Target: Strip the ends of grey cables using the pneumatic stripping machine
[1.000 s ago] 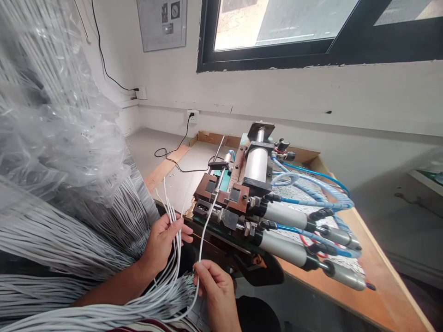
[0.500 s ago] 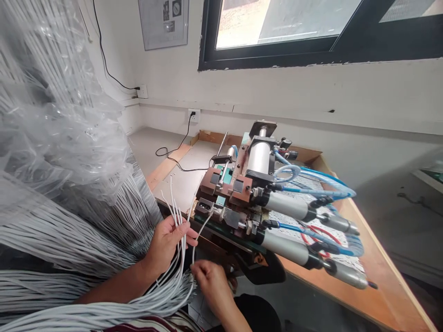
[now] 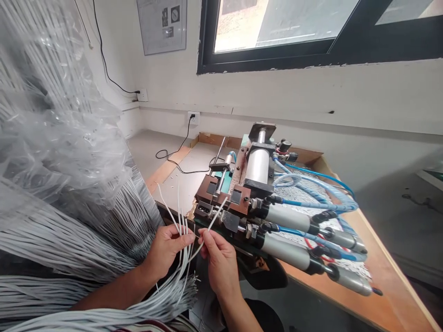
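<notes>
My left hand is closed around a few white cables, whose free ends fan upward toward the bench. Close beside it, my right hand pinches a single white cable between thumb and fingers. That cable's end points up at the front of a pneumatic machine with brown clamp blocks; I cannot tell whether it touches them. A thick bundle of white cables runs across below both hands, over my lap.
Large bunches of grey-white cables hang at the left, partly in clear plastic. The machine's silver cylinders and blue air hoses reach right over the wooden-edged bench. A black cord lies behind.
My right hand has moved up from low on the cable to beside my left hand, holding one cable near its end. That cable has come away from the machine's lower slot.
</notes>
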Demonstrator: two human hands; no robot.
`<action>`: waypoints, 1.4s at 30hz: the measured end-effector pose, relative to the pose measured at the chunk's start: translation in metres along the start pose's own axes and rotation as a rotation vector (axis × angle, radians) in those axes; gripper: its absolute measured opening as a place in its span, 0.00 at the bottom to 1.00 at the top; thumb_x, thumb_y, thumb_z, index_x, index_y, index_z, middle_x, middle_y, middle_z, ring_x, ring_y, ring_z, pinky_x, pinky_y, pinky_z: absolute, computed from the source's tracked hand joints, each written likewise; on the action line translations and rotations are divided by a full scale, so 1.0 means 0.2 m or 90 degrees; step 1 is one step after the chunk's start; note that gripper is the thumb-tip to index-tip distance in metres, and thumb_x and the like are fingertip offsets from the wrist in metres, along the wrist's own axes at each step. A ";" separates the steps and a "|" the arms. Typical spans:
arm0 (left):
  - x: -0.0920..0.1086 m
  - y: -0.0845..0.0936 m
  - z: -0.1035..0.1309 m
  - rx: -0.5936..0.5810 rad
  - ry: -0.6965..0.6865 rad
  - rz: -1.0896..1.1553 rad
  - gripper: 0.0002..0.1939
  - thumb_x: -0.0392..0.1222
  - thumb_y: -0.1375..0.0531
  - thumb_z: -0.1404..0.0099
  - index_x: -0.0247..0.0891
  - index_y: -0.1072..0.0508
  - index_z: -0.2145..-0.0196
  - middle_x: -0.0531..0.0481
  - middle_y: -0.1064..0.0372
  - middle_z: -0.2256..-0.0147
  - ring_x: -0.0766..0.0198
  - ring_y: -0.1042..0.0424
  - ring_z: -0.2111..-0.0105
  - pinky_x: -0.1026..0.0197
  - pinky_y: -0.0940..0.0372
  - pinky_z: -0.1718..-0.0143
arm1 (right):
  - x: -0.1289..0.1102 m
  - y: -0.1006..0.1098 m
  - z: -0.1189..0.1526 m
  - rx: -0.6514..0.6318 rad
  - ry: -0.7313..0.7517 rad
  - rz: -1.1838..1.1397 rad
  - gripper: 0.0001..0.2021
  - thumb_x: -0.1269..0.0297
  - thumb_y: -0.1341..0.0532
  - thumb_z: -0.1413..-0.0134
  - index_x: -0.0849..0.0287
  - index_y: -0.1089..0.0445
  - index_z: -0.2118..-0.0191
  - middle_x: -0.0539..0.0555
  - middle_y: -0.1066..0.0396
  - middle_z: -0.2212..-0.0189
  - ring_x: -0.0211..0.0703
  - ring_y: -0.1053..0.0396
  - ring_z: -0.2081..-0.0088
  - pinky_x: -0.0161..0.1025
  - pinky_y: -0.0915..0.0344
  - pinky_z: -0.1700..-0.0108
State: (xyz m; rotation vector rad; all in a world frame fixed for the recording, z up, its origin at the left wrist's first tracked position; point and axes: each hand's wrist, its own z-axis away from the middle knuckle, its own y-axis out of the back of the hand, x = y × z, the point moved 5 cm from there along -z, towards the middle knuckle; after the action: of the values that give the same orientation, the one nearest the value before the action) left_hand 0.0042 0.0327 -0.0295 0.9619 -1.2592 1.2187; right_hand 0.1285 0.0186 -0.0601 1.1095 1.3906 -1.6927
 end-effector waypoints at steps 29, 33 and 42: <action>0.20 -0.02 -0.17 0.118 -0.063 0.038 0.11 0.46 0.35 0.53 0.35 0.25 0.73 0.53 0.30 0.79 0.70 0.35 0.79 0.68 0.43 0.78 | 0.09 -0.03 0.07 0.057 -0.093 -0.106 0.14 0.55 0.34 0.59 0.61 0.27 0.69 0.51 0.32 0.78 0.31 0.45 0.81 0.29 0.50 0.81; 0.25 -0.03 -0.20 0.137 -0.079 0.015 0.13 0.48 0.36 0.51 0.33 0.25 0.75 0.52 0.30 0.80 0.72 0.38 0.82 0.69 0.46 0.82 | 0.05 -0.03 0.02 0.111 -0.104 -0.194 0.13 0.58 0.31 0.66 0.62 0.27 0.73 0.49 0.34 0.81 0.28 0.48 0.82 0.28 0.54 0.82; 0.30 -0.08 -0.23 0.115 -0.081 0.021 0.14 0.49 0.39 0.48 0.32 0.25 0.76 0.51 0.31 0.80 0.75 0.44 0.85 0.69 0.50 0.85 | 0.02 -0.02 -0.06 0.133 -0.159 -0.321 0.12 0.63 0.30 0.68 0.63 0.28 0.75 0.46 0.42 0.83 0.26 0.51 0.82 0.25 0.57 0.84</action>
State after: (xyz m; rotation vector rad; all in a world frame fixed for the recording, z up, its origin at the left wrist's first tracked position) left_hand 0.0211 0.0824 0.0273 1.1693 -1.2829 1.3313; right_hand 0.1248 0.0306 -0.0624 0.6460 1.4314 -2.2892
